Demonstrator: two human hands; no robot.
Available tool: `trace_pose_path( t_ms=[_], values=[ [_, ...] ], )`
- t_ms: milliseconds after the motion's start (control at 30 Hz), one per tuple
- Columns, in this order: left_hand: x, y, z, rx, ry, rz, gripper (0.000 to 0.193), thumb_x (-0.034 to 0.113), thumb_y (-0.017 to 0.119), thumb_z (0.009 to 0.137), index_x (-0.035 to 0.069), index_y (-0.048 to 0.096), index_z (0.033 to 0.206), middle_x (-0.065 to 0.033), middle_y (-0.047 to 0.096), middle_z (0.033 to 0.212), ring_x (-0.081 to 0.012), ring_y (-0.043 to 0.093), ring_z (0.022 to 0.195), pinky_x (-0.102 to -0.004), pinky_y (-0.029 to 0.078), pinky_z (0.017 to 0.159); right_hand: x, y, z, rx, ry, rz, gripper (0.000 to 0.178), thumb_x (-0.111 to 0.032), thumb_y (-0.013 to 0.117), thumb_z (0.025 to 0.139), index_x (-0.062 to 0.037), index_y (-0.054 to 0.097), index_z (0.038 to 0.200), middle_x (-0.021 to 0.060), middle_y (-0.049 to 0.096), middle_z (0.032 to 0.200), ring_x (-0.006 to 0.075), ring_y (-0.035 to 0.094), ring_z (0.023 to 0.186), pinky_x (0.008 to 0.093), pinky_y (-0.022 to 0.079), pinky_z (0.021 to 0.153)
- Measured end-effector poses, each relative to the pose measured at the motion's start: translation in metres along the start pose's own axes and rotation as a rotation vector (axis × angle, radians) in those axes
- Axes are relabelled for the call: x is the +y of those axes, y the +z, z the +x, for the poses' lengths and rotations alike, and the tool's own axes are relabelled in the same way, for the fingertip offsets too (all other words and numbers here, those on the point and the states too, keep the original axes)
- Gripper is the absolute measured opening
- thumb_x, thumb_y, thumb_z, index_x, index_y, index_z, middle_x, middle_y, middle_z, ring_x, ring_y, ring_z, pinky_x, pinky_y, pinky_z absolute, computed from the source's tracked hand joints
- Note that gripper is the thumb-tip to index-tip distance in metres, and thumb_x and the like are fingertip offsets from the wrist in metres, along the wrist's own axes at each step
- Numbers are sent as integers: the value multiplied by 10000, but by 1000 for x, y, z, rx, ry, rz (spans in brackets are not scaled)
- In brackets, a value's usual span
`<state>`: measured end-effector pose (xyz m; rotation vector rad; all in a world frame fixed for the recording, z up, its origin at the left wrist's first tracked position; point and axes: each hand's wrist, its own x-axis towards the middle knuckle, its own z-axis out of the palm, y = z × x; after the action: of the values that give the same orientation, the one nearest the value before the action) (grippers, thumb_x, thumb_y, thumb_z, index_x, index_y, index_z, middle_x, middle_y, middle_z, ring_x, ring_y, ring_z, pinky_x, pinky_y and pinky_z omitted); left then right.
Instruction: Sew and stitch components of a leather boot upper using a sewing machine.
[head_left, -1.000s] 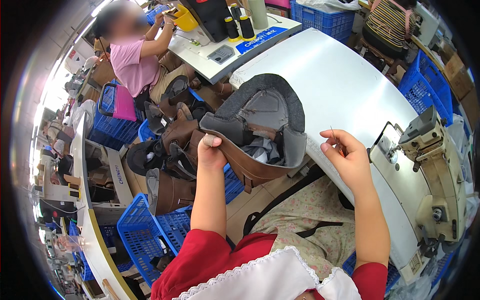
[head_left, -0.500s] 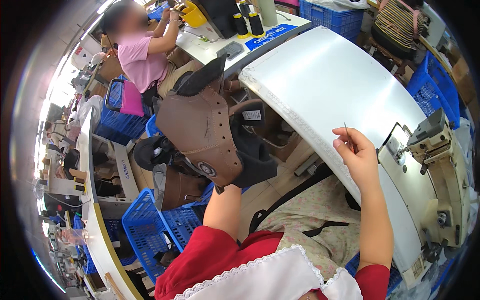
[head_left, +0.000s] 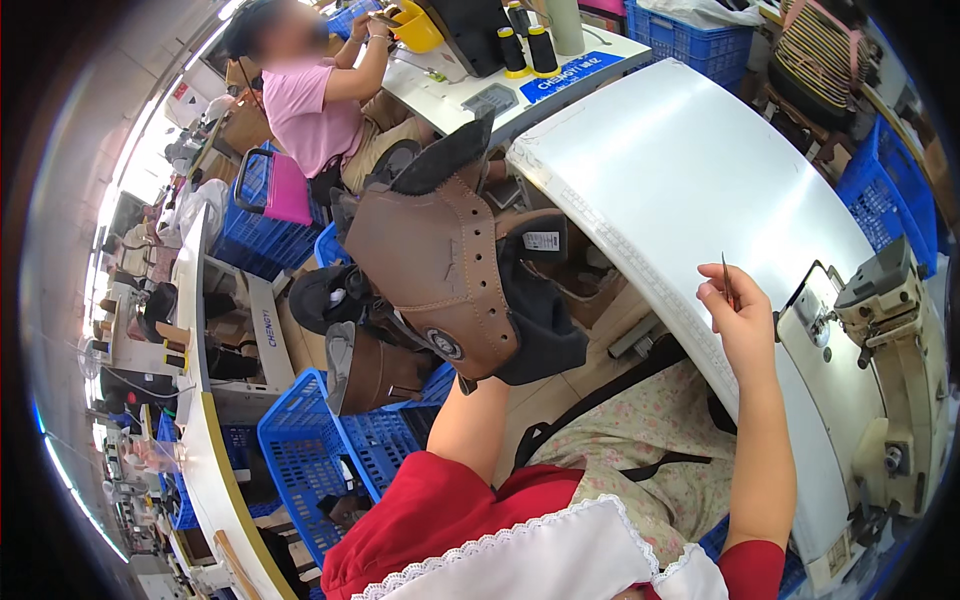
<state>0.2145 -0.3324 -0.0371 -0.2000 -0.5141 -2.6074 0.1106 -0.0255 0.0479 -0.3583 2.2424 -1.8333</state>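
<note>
A brown leather boot upper [head_left: 425, 250] with black lining, eyelets along its edge and a round emblem is held up left of the white table. My left forearm [head_left: 470, 425] runs up behind it. The upper hides my left hand and its fingers, but that hand bears the piece. Over the table's near edge, my right hand [head_left: 742, 318] is closed round a small pointed metal tool [head_left: 727, 280] that looks like thread snips. Its tip points up, clear of the upper.
A sewing machine [head_left: 885, 340] stands on the right of the white tabletop [head_left: 680, 150]. Blue crates [head_left: 300, 450] with more boot uppers [head_left: 375, 370] are at lower left. Beyond, a person in pink [head_left: 315, 110] sits at another table with black thread cones [head_left: 541, 52].
The whole scene has shifted slightly to the right in the view. Both hands keep nearly the same pose, with the boot upper and the pointed tool still held.
</note>
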Motion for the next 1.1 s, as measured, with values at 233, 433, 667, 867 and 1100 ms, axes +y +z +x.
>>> trace_pose_path(
  t_ms=[233,433,667,867,1100],
  values=[
    [-2,-21,2,28,60,-65,339,122,563,838,44,570,1167,-102,628,1168,-261,586,1100,-405,430,1022,17,-2,10,40,30,-52,249,-83,634,867,-34,652,1111,-17,599,825,26,432,613,191,361,533],
    [2,-36,-15,57,114,-101,306,124,553,863,54,568,1160,-94,626,1164,-253,583,1096,-407,427,1021,51,-1,25,118,-115,-331,209,-73,630,873,-14,656,1072,-11,595,815,49,460,624,216,392,581],
    [-1,30,2,-154,-406,-856,33,131,491,967,120,523,966,-3,643,986,-140,619,982,-337,498,915,88,-7,25,169,-235,-542,221,-41,636,799,-43,655,1019,94,624,854,211,594,709,309,475,661],
    [4,18,8,-416,-321,-835,74,120,480,970,85,537,1001,-25,657,930,-147,659,894,-296,544,843,83,-4,19,139,-353,-600,228,-3,633,774,-16,650,1001,69,605,841,173,555,667,277,451,628],
    [105,21,-21,-531,-145,-703,105,203,479,979,134,549,1016,-8,658,968,-152,641,954,-336,517,883,82,-4,17,106,-402,-572,281,57,615,719,-16,648,989,88,609,869,198,590,703,285,466,640]
  ],
)
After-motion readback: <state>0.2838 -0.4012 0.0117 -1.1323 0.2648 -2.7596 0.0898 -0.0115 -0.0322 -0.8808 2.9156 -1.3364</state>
